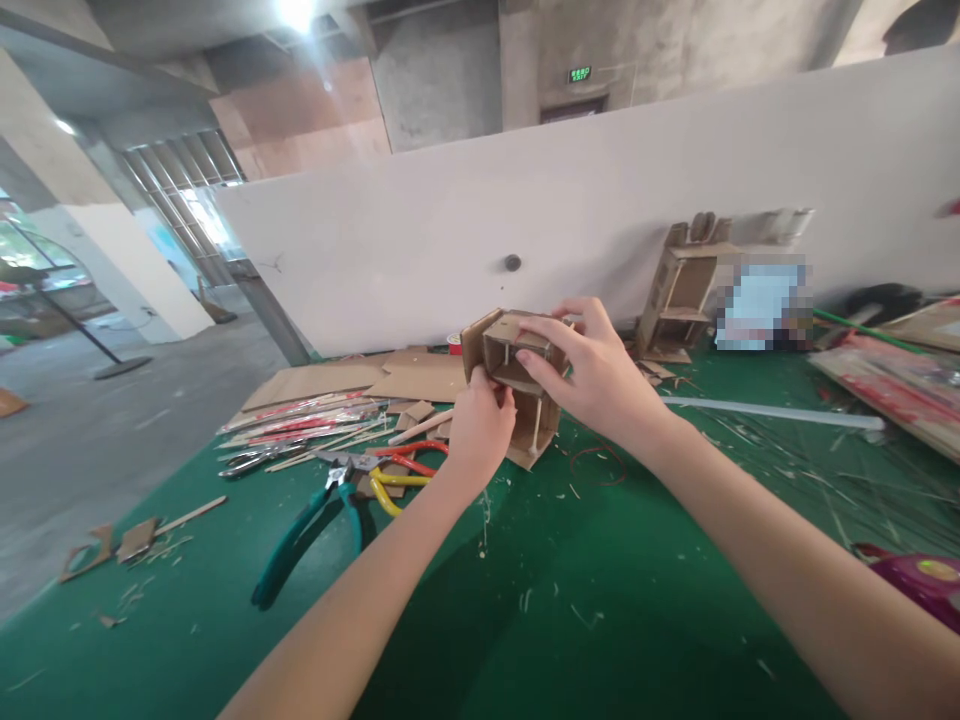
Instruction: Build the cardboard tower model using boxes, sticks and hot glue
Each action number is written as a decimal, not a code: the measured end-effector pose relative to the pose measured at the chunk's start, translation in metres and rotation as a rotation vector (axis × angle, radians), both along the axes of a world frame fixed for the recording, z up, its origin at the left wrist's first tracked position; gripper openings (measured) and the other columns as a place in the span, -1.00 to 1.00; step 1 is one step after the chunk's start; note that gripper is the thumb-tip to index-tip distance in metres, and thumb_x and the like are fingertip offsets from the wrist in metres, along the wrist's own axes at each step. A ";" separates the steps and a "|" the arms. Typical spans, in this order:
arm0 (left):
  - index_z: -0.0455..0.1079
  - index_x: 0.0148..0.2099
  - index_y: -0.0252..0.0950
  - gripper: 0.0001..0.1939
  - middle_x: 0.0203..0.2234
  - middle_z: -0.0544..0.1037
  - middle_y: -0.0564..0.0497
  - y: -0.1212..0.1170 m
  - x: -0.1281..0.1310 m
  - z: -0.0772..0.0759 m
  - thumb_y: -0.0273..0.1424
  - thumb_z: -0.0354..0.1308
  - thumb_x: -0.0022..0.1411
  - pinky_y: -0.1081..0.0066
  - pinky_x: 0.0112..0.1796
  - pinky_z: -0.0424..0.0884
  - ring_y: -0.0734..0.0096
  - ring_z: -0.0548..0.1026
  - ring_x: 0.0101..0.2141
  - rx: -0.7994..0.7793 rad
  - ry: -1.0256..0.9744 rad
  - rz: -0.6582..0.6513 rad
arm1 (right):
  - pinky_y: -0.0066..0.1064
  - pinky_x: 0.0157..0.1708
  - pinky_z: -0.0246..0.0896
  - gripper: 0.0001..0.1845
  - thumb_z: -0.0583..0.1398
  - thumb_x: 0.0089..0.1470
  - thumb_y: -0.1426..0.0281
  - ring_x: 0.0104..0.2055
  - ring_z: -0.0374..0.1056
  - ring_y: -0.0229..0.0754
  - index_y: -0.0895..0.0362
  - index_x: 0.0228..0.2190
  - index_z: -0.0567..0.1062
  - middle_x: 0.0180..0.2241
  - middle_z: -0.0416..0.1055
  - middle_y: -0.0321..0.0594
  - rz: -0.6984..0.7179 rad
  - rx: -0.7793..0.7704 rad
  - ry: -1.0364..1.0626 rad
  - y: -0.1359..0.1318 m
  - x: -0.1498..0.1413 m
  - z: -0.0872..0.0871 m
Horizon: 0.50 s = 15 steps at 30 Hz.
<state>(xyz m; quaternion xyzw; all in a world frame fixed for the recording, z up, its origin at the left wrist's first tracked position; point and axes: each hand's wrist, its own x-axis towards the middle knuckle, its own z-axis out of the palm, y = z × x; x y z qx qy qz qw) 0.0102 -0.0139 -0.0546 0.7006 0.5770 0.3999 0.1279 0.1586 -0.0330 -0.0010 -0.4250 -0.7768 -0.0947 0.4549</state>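
Basically brown cardboard model [517,385] w/ thin white posts, open-fronted, both hands [480,425] [592,375] gripping it.

Workshop interior, unfinished concrete.

I face a white partition [570,210] behind a green table [600,600]. Beyond it stand a concrete wall [442,90] and a door [574,108] with a green exit sign [579,73] above. A ceiling lamp [296,12] glares overhead. To my left: grey floor [90,440], white pillar [112,250], barred window [187,190], daylight entering.
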 end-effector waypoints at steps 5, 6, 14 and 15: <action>0.18 -0.11 -0.30 -0.84 -0.34 0.59 -0.15 0.002 -0.003 0.002 -0.48 -0.01 0.23 0.33 -0.35 0.43 0.21 0.58 -0.30 0.074 0.024 0.021 | 0.00 -0.12 0.37 -0.60 0.08 0.18 0.18 -0.23 0.33 -0.10 -0.01 0.01 0.45 0.01 0.14 -0.03 -0.021 0.049 0.005 0.004 -0.004 -0.006; 0.19 -0.11 -0.30 -0.83 -0.35 0.59 -0.16 0.001 -0.003 0.003 -0.48 -0.01 0.23 0.32 -0.35 0.43 0.20 0.58 -0.29 0.070 0.036 0.032 | -0.02 -0.13 0.38 -0.60 0.08 0.18 0.19 -0.25 0.32 -0.12 -0.01 0.01 0.45 0.01 0.14 -0.03 -0.024 0.059 0.010 0.005 -0.004 -0.007; 0.21 -0.16 -0.30 -0.87 -0.37 0.57 -0.20 -0.002 -0.001 0.007 -0.42 0.00 0.22 0.31 -0.42 0.37 0.13 0.56 -0.33 0.049 0.099 0.106 | -0.07 -0.13 0.39 -0.63 0.07 0.18 0.25 -0.26 0.33 -0.13 0.05 -0.05 0.51 -0.04 0.16 -0.01 -0.037 0.052 0.024 0.002 -0.009 -0.004; 0.20 -0.16 -0.30 -0.87 -0.37 0.57 -0.21 -0.001 -0.001 0.006 -0.42 0.00 0.22 0.31 -0.43 0.36 0.13 0.56 -0.34 0.053 0.097 0.108 | -0.07 -0.14 0.39 -0.63 0.07 0.18 0.25 -0.27 0.33 -0.14 0.05 -0.05 0.51 -0.04 0.16 -0.02 -0.033 0.046 0.027 0.002 -0.009 -0.004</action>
